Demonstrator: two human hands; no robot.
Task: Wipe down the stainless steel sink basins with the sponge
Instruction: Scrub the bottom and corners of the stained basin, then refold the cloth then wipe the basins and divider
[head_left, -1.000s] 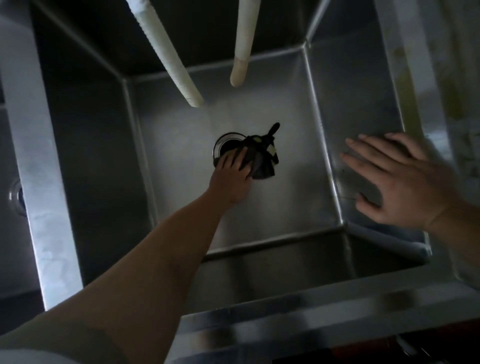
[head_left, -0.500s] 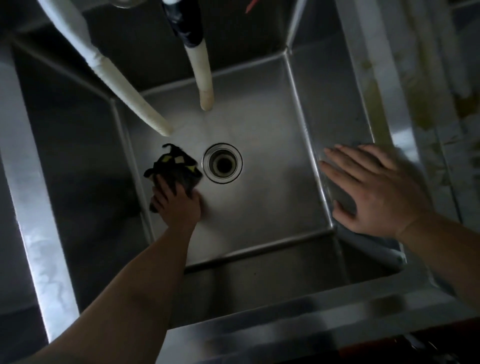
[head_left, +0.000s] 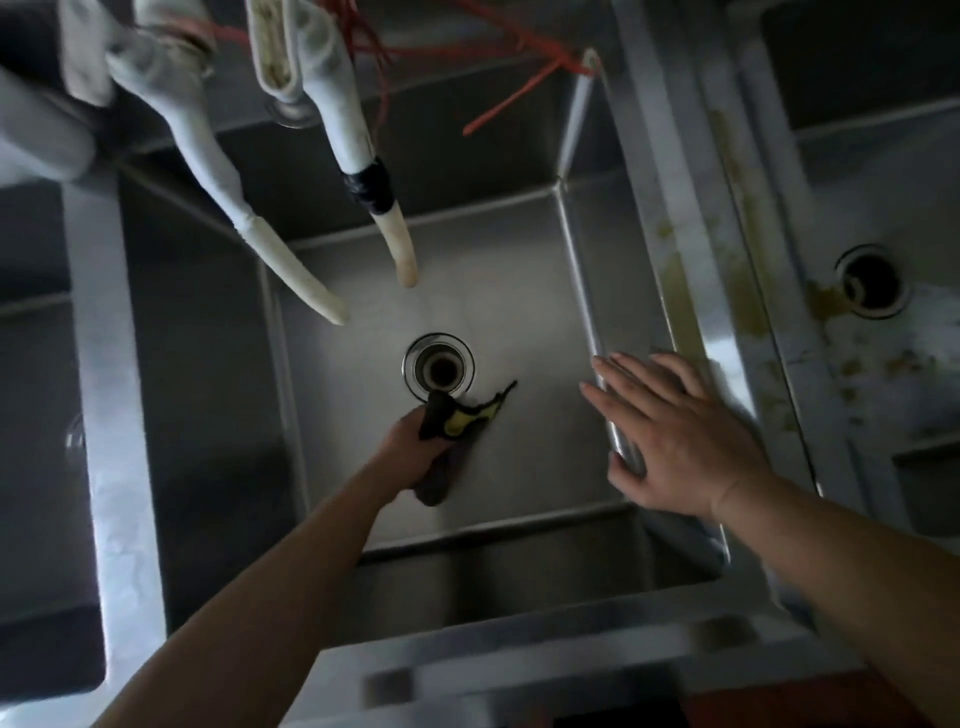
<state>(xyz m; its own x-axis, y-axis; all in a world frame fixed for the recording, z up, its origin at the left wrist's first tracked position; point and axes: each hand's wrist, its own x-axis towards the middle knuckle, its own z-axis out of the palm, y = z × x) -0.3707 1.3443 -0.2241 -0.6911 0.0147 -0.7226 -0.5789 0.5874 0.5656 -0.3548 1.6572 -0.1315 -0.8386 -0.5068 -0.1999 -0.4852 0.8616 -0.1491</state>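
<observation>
Left hand (head_left: 410, 441) closed around dark sponge (head_left: 457, 421), pressing it on floor of middle basin (head_left: 519, 291) just below drain (head_left: 438, 368), probably scrubbing there. Right hand (head_left: 680, 441) open, empty, flat on right basin wall for support.

Left hand (head_left: 410, 447) covers part of sponge (head_left: 457, 421); far-left basin (head_left: 36, 415) cut by edge.

Nothing here carries writing I can read: no label, brand, number or sign shows anywhere, upper left to lower right.
</observation>
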